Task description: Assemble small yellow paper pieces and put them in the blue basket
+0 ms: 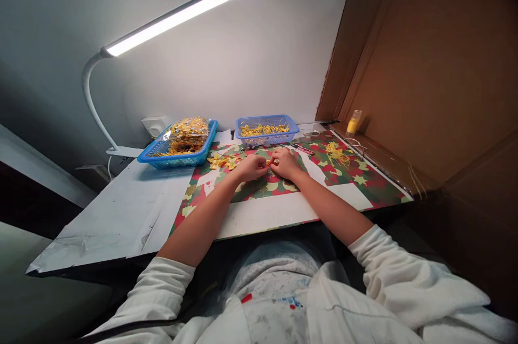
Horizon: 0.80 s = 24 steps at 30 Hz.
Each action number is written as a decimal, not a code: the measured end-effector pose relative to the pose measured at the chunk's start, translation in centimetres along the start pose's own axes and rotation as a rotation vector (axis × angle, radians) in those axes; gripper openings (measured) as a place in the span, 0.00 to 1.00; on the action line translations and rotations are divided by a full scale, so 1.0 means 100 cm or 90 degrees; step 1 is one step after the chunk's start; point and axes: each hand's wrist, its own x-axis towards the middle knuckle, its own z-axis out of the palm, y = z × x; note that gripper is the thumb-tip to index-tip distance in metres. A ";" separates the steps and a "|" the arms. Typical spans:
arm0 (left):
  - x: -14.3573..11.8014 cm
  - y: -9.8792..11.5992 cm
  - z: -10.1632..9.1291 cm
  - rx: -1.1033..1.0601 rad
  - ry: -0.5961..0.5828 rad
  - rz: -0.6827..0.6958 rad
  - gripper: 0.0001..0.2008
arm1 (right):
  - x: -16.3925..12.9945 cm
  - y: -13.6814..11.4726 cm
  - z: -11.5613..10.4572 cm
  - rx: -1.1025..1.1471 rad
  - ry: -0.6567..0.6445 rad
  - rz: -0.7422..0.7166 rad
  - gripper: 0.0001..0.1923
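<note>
My left hand and my right hand meet above the patterned sheet in the middle of the table. Their fingers are pinched together around a small yellow piece, mostly covered by the fingertips, so its exact kind is unclear. Just left of my left hand lies a loose pile of yellow pieces with thin strings. Beyond both hands stands a purple-blue plastic basket holding many similar yellow pieces. A pink-handled tool, possibly a cutter, rests behind my right hand.
At the left stands a blue basket with a clear bag of yellow pieces. Yellow threads lie on the right. A small yellow-filled bottle stands by the cardboard wall. A lamp overhangs the left.
</note>
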 end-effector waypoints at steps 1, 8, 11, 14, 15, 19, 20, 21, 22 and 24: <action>0.000 0.000 0.000 -0.006 0.000 0.002 0.08 | 0.000 0.000 0.000 0.000 0.001 0.004 0.05; -0.001 -0.003 0.001 -0.045 -0.010 -0.004 0.07 | 0.000 0.001 0.001 0.005 0.003 0.004 0.05; -0.001 -0.002 0.000 -0.053 -0.027 -0.004 0.08 | 0.000 0.001 0.002 0.005 0.004 0.007 0.05; -0.001 0.000 -0.001 -0.063 -0.042 -0.010 0.09 | 0.000 0.000 0.002 0.002 0.005 0.007 0.05; -0.001 0.001 -0.002 -0.067 -0.044 -0.011 0.09 | 0.000 0.000 0.002 0.000 0.005 0.007 0.05; -0.001 0.003 -0.003 -0.084 -0.046 -0.010 0.11 | 0.001 0.000 0.001 -0.004 0.005 0.006 0.05; -0.001 0.003 -0.003 -0.087 -0.046 -0.009 0.11 | 0.001 0.000 0.001 -0.004 0.005 0.006 0.05; -0.001 0.003 -0.003 -0.089 -0.048 -0.009 0.11 | 0.001 0.000 0.001 -0.003 0.005 0.007 0.05; -0.001 0.003 -0.003 -0.091 -0.050 -0.009 0.11 | 0.001 0.000 0.001 -0.002 0.006 0.007 0.05; -0.001 0.002 -0.003 -0.093 -0.051 -0.011 0.11 | 0.000 0.000 0.002 0.000 0.010 0.008 0.06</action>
